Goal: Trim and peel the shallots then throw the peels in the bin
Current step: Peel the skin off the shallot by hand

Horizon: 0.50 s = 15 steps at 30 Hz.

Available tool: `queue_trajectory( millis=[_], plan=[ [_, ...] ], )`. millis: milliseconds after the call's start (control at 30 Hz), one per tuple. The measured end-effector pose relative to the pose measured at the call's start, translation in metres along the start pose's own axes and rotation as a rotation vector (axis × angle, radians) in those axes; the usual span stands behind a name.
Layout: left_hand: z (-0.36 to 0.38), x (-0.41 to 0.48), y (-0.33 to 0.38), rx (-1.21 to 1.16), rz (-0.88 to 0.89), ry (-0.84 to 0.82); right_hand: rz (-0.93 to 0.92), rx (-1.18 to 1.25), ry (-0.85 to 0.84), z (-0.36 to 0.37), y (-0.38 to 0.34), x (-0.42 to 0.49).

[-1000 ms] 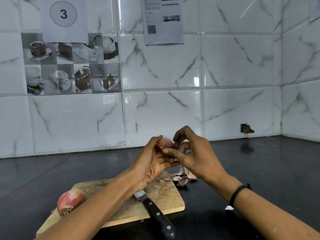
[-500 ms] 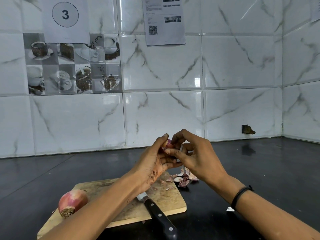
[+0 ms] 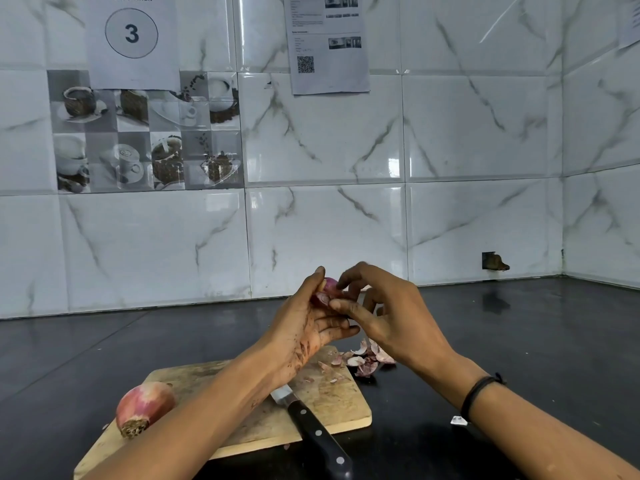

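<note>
Far left, on the near corner of a pale rectangular wooden cutting board (image 3: 341,405): a large unpeeled pink-red shallot (image 3: 145,407), lying on its side with the rooty end toward the camera, well apart from both hands. Across the board's middle, a steel-bladed knife with a black riveted handle (image 3: 318,439), blade partly hidden under the left forearm, handle jutting past the near edge. Above the board's far right part and raised off it, the left hand (image 3: 304,327), speckled with dark flecks, fingers curled under and thumb pressed along the top of a small purple-pink shallot (image 3: 327,289). Clamped there, in the air between the two hands. Just to the right, the right hand (image 3: 391,313), forefinger and thumb closed on that same small shallot's right side, remaining fingers loosely bent and apart. Below it, on the shiny black countertop (image 3: 519,341) just off the board's far right corner, a little heap of papery purple-white shallot peels (image 3: 367,360), with a few scraps on the board too. On the right wrist, a thin black band (image 3: 479,393); beside it on the counter, a small white scrap (image 3: 459,420).
</note>
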<state>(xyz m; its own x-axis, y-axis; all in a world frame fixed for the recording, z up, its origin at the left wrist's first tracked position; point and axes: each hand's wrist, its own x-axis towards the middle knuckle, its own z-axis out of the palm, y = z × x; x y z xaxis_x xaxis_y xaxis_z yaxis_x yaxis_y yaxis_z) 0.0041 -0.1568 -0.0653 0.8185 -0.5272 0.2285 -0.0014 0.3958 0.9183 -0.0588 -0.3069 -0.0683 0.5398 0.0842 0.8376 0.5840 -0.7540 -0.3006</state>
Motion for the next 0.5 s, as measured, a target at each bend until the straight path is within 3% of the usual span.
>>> queue_trajectory(
  millis=[500],
  plan=[
    [-0.003, -0.0028, 0.004, 0.061, -0.077, 0.044, -0.008, -0.13, -0.05, 0.0015, 0.0046, -0.0007]
  ],
)
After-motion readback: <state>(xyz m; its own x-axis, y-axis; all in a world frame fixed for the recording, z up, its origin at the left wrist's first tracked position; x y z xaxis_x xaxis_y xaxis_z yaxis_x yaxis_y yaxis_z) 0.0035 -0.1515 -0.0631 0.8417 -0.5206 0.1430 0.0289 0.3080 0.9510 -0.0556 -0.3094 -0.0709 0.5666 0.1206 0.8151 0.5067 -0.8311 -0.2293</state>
